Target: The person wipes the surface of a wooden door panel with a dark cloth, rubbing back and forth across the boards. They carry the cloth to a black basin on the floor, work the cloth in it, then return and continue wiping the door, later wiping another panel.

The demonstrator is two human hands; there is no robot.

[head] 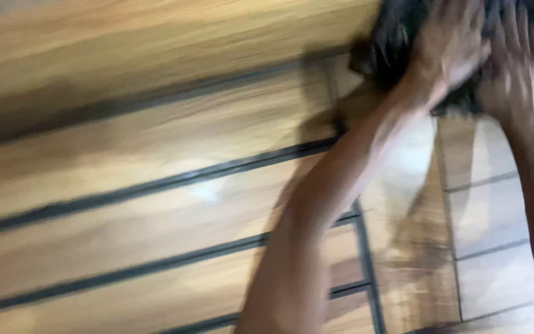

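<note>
Wood-grain panelling fills nearly all of the head view: long warm-brown boards (125,185) run slantwise from lower left to upper right, split by thin dark grooves (156,182). Toward the right the boards stop at a dark upright line, and paler square panels (495,210) with their own thin seams take over. Everything is smeared by motion, so fine detail is lost.

Both my arms reach up and away from me into the upper right corner. My left hand (449,40) lies spread, fingers splayed, flat on a dark, shaggy-looking bundle (390,37), perhaps cloth, though the blur keeps me from saying what it is. My right hand (517,68) sits just beside the left, also laid on the same dark mass, fingers pointing upward. Whether either grip is closed around the stuff or only pressing against it I cannot tell; the fingers look fairly open, but their tips are lost in the dark material and the blur.

The relation that matters: the dark bundle lies straight ahead of both palms, touching them, at the top edge of the view and partly cut off by it. It spreads sideways, its long axis running roughly left to right across the wooden surface, so my two hands sit side by side along it. More of the bundle shows to the left of my left hand, which makes that hand the nearer one to its visible bulk; my right hand covers the end near the right edge.
</note>
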